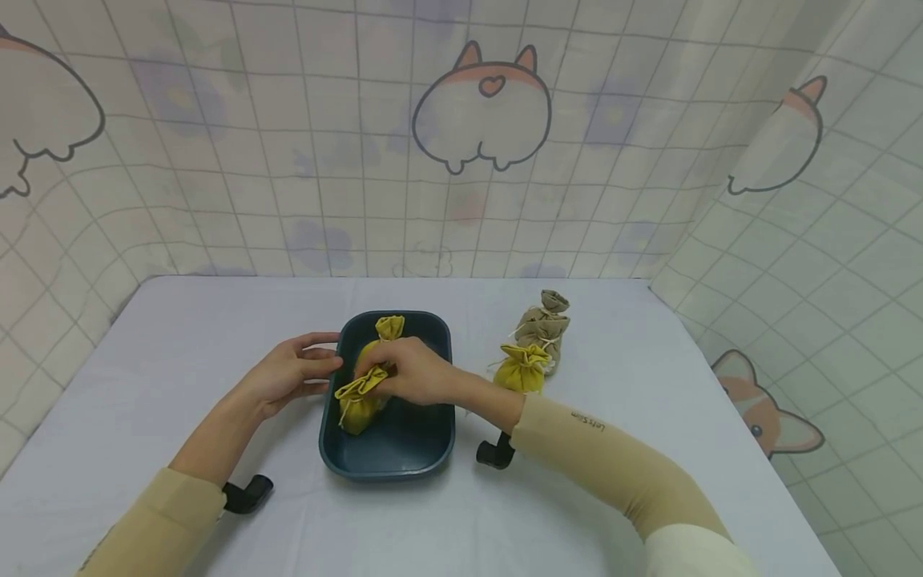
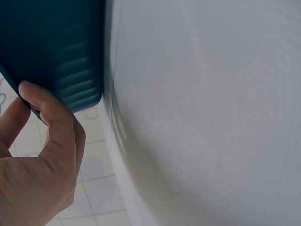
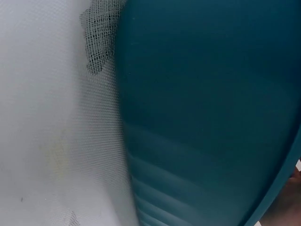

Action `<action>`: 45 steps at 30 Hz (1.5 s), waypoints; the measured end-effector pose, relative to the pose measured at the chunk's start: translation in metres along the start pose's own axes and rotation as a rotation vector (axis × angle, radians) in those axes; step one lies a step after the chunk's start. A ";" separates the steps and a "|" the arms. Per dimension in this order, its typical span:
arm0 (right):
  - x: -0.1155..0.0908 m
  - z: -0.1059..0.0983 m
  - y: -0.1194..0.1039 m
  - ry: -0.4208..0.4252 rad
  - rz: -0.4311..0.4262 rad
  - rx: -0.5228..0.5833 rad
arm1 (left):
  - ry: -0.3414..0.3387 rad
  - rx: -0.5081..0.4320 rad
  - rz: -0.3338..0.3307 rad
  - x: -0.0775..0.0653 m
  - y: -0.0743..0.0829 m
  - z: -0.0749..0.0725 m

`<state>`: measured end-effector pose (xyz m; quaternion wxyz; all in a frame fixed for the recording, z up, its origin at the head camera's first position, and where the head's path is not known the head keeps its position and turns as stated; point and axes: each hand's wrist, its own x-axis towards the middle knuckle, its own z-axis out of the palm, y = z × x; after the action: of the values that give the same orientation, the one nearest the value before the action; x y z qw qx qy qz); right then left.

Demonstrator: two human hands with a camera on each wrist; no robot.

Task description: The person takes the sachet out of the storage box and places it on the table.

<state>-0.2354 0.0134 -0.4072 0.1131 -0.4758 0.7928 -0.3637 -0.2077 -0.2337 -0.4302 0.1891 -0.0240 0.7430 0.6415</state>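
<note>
A dark teal plastic bin [image 1: 411,474] stands mid-table. My left hand [image 1: 288,374] is at its left side; in the left wrist view that hand [image 2: 47,155] holds the rim, with fingers against the outer wall [image 2: 70,56]. Over the bin, my right hand [image 1: 414,370] pinches a yellow drawstring pouch [image 1: 356,413] near its gathered top. Behind it in the bin lies another yellow pouch [image 1: 390,327], partly covered by the right hand. The bin's outer wall [image 3: 202,117] fills most of the right wrist view, with only a sliver of hand [image 3: 284,202] past the rim.
Right of the bin, a yellow pouch [image 1: 522,369] sits in front of two beige pouches [image 1: 544,328], close to the right forearm. A white cloth covers the table [image 1: 216,336]. Patterned curtains [image 1: 324,160] hang at the back and sides.
</note>
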 end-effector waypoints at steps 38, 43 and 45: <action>-0.029 -0.020 -0.006 0.327 0.087 0.409 | 0.013 -0.007 0.002 -0.001 0.002 0.002; -0.039 -0.031 -0.014 0.374 0.088 0.434 | 0.003 -0.013 0.008 -0.002 0.002 0.002; -0.043 -0.035 -0.017 0.391 0.088 0.446 | 0.002 -0.016 0.011 -0.002 0.002 0.002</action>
<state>-0.2203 0.0611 -0.3779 0.0760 -0.3252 0.7199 -0.6085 -0.2058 -0.2315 -0.4284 0.1847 -0.0219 0.7382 0.6484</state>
